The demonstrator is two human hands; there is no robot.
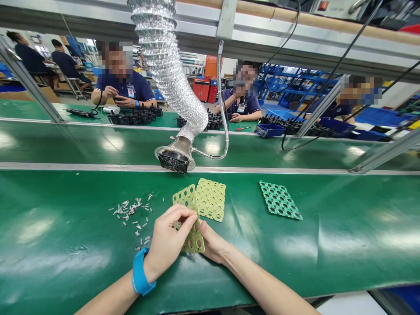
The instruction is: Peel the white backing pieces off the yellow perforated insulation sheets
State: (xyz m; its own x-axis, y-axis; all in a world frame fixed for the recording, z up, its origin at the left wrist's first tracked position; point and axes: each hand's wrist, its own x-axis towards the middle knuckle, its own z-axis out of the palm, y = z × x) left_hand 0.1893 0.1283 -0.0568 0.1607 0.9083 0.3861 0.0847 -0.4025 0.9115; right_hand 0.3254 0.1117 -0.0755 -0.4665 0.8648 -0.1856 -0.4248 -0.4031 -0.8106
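My left hand [172, 234], with a blue wristband [141, 271], is closed, thumb and forefinger pinched at the face of a yellow-green circuit board panel [185, 197] full of round holes. Whether a small piece sits in that pinch is hidden. My right hand [211, 243] grips the same panel by its right side, thumb in front and the fingers mostly behind it. The panel is held tilted above the bench. Just behind it lies a second yellow-green panel [211, 199], flat on the green mat. Small pale strips [129, 210] are scattered left of my hands.
A darker green panel with holes [280, 200] lies to the right on the mat [344, 236]. A silver duct [183, 96] with a fan [173, 159] hangs above the bench. Co-workers [126, 85] sit across, by black parts [138, 116] and blue trays [271, 130].
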